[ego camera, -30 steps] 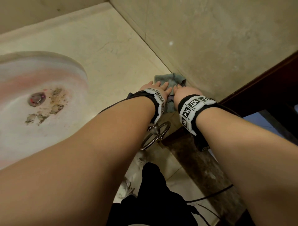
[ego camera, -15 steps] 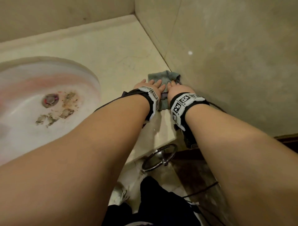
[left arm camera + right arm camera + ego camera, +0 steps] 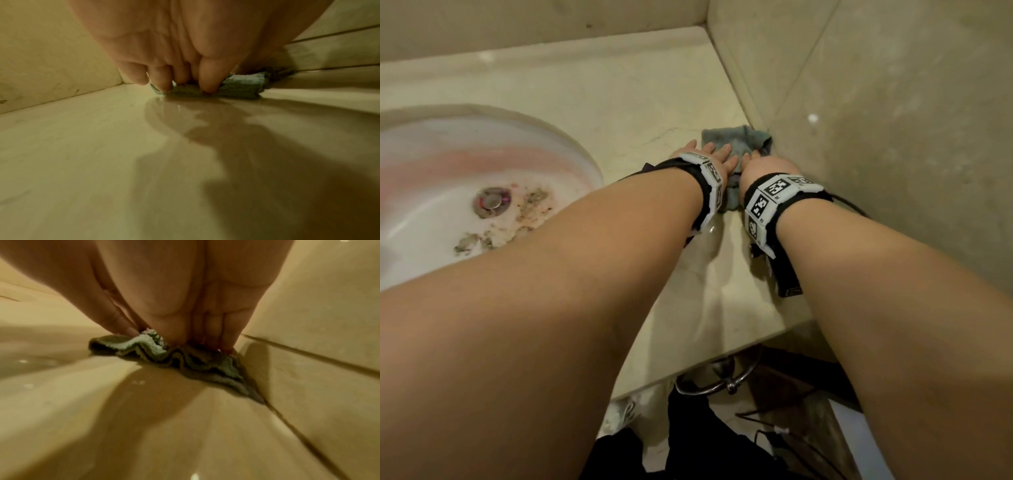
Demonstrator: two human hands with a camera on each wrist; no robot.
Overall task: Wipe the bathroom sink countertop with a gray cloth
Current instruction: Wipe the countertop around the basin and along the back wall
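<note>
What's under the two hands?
The gray cloth lies under the left hand and right hand, bunched on the countertop beside the wall. The cloth's middle is covered by the hands.

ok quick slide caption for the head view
Both hands press a gray cloth onto the countertop beside the wall.

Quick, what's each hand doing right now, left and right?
Left hand: open, straight fingers pressing the gray cloth onto the countertop.
Right hand: open, fingers pressing the same cloth beside the wall.
</note>
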